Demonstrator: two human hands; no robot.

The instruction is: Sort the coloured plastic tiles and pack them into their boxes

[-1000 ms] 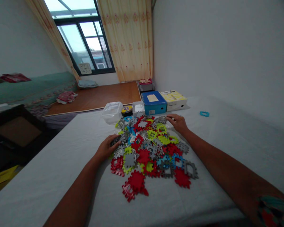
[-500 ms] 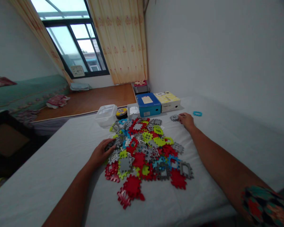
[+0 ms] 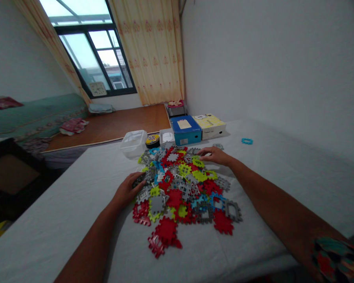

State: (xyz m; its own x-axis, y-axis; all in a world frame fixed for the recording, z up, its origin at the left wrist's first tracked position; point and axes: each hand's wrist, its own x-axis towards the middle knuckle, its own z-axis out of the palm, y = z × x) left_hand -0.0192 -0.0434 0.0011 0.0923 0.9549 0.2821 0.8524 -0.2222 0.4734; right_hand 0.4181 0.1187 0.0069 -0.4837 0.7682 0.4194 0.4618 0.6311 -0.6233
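A heap of interlocking plastic tiles [image 3: 184,188] in red, grey, yellow-green and blue lies on the white sheet [image 3: 76,204]. My left hand [image 3: 126,191] rests on the heap's left edge, fingers laid loosely over grey tiles, holding nothing that I can see. My right hand [image 3: 216,155] reaches over the far right side of the heap, fingers stretched out flat just above a yellow-green tile [image 3: 198,162]. A single grey tile [image 3: 218,146] lies apart on the sheet just behind that hand. A lone blue tile [image 3: 247,140] lies farther right.
At the sheet's far edge stand a clear plastic tub [image 3: 133,144], a small round tin [image 3: 152,140], a small white box [image 3: 166,137], a blue box [image 3: 185,130] and a yellow-white box [image 3: 209,125]. Beyond are a wooden platform, a window and curtains. A white wall runs along the right.
My right hand carried a grey tile out to the right, left it on the sheet and came back over the heap. My left hand has stayed on the heap's left edge.
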